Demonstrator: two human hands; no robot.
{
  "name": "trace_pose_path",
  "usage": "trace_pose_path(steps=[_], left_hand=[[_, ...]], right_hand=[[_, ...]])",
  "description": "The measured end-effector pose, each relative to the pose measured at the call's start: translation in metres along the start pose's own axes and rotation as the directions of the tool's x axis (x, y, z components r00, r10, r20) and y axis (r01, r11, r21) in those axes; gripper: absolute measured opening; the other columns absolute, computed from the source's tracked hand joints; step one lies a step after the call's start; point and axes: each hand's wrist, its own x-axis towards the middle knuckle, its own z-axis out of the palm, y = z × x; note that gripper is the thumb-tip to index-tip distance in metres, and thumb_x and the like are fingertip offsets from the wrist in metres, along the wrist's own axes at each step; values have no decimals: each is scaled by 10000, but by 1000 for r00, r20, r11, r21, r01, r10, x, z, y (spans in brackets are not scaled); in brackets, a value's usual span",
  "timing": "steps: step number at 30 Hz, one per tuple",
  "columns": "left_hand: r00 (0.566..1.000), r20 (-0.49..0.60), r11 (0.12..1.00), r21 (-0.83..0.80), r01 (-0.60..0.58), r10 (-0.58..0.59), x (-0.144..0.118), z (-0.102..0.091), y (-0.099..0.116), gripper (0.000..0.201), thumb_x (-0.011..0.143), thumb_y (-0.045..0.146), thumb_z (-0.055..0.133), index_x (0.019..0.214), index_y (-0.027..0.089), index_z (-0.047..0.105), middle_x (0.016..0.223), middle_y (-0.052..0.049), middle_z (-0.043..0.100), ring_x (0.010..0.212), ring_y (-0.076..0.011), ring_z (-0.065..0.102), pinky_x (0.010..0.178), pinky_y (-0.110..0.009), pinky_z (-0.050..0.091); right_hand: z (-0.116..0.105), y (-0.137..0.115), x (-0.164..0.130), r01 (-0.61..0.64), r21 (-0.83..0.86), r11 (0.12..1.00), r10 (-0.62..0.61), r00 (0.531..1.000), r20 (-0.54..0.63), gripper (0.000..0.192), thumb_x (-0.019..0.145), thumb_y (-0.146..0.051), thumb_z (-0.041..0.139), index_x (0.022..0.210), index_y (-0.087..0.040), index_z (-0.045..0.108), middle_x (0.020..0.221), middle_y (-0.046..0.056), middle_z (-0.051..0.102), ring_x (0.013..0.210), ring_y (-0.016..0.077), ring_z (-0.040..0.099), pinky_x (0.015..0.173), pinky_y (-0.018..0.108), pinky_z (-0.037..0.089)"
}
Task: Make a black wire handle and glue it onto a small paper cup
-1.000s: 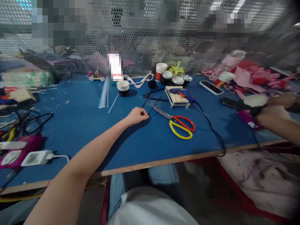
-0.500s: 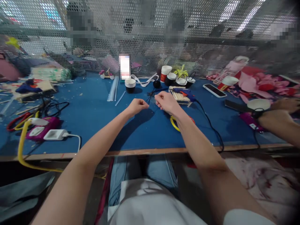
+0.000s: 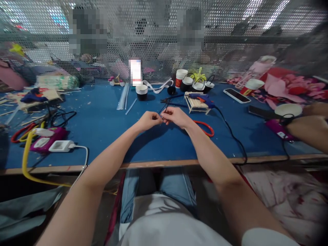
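Head view: both hands, left (image 3: 146,120) and right (image 3: 175,117), pinch a thin black wire (image 3: 164,107), its end hidden between fingertips.

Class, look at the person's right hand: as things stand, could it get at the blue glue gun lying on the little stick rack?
Probably yes. The glue gun lies on the stick rack just beyond the right hand, with bare blue table between. But that hand and the left hand pinch a thin black wire, so it would have to let go first.

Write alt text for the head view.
Both hands, left hand and right hand, pinch a thin black wire together above a blue table. Red-handled scissors lie beside the right wrist, a glue gun beyond.
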Motion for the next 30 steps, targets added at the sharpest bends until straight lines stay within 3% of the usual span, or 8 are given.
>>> trace_pose_path(steps=[5,13,16,24,30], left_hand=[[1000,25,999,42,-3,2,1,-4,-3,244,678,345,603,642,104,601,576,2,552,514,-58,411,489,-197,297],[999,29,969,244,-37,31,6,-9,-11,256,692,348,582,644,98,609,572,-9,556,524,-70,428,489,-201,299],[999,6,968,248,-45,45,7,-10,-13,262,694,357,582,643,101,604,560,-4,550,512,-68,420,486,-201,303],[996,80,983,177,-50,36,5,-17,-8,208,665,276,577,745,101,657,675,-34,639,596,-95,513,555,-208,380],[999,39,979,203,-23,16,5,-15,-7,206,658,272,577,730,97,660,663,-42,646,581,-100,522,561,-216,392]], right_hand=[[1,2,-2,-4,-52,999,6,999,34,81,777,-216,598,752,-146,567,588,-6,578,517,80,548,498,209,487],[8,-3,5,-50,-358,932,67,997,34,110,812,-210,559,723,-152,529,574,13,578,457,91,553,405,195,447],[8,-8,9,-66,-435,898,96,994,46,109,807,-202,568,725,-149,518,587,20,584,476,94,569,408,182,454],[8,8,7,-25,-262,965,30,999,16,84,841,-213,517,777,-164,494,656,12,575,494,80,543,427,196,461],[8,9,4,-18,-271,962,16,1000,-11,86,848,-190,484,766,-162,483,648,3,552,464,69,521,395,180,440]])
